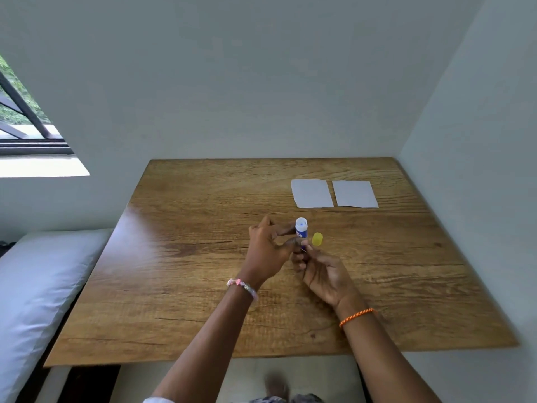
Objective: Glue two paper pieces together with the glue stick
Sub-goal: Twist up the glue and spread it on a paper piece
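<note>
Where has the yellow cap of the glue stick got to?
In the head view the yellow cap is just right of the open glue stick, at the fingertips of the right hand, over the middle of the wooden table, nearer than the two papers.

A home bedroom: a white-sheeted bed (35, 286) beside a wooden table (203, 257), plain walls, a window (23, 117).
</note>
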